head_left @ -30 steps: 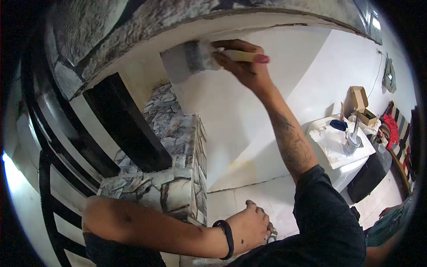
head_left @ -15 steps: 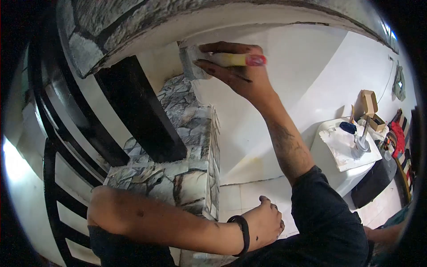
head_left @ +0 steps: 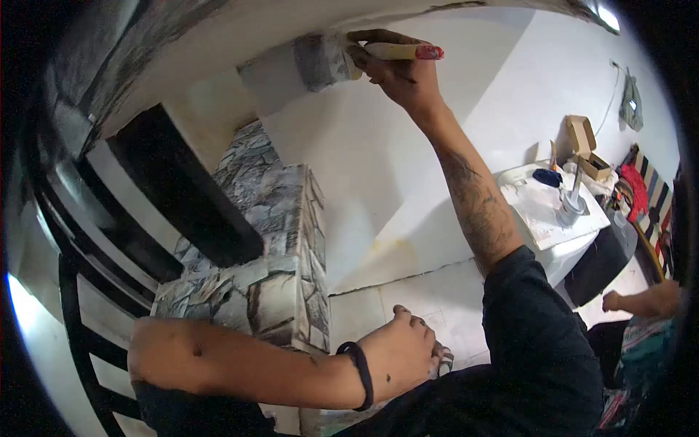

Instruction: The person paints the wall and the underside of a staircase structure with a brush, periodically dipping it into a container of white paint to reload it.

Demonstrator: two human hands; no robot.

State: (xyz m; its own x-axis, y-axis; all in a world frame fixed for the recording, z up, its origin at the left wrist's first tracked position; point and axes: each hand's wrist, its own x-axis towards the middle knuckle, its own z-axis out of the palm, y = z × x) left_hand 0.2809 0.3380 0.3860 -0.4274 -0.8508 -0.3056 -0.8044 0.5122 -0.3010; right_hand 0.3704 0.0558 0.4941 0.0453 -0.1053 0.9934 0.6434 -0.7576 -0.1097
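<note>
My right hand is raised and closed around a wide paintbrush, its pale handle ending in a red tip. The brush's grey, paint-covered head lies against the white wall, just under an overhanging ledge. A greyish band shows on the wall left of the bristles. Low in front of my body, my left hand has curled fingers and a dark band on its wrist. A small dark-and-light thing shows at its fingertips; I cannot make out what it is.
Stone-patterned steps and black railing posts stand at left. At right, a white table bears a paint-smeared can and a dark blue cloth. An open cardboard box stands behind. Another person's arm reaches in at lower right.
The brush has moved right along the wall beneath the ledge, and a greyish band now shows to its left. The view has shifted, and more of the other person's arm is visible.
</note>
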